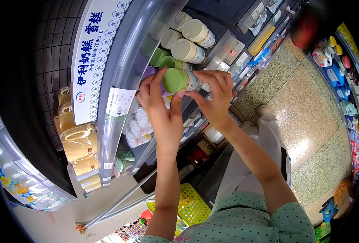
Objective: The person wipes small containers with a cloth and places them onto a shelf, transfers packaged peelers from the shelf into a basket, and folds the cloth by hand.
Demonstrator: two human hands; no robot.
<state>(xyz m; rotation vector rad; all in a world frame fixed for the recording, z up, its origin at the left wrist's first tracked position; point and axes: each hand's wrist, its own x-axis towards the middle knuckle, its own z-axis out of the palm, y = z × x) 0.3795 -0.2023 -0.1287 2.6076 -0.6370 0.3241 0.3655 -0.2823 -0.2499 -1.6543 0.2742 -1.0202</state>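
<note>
- Green-lidded jar (182, 80): between both hands, just beside other green-lidded jars (170, 62).
- Left hand (158, 99): fingers gripping lid (172, 82).
- Right hand (216, 95): fingers gripping labelled body (192, 81).
- Advice: support both ends, light pressure, avoid knocking neighbours.

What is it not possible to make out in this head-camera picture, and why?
Head view:
- Print on the light-green-capped cylindrical container: too small, partly covered by the right hand.
- Full shape of the purple object on the shelf: partly hidden by the left hand.
- Dark red rounded object, upper right: blurred.
- Fine lines on the white rectangular price tag: too small.
</note>
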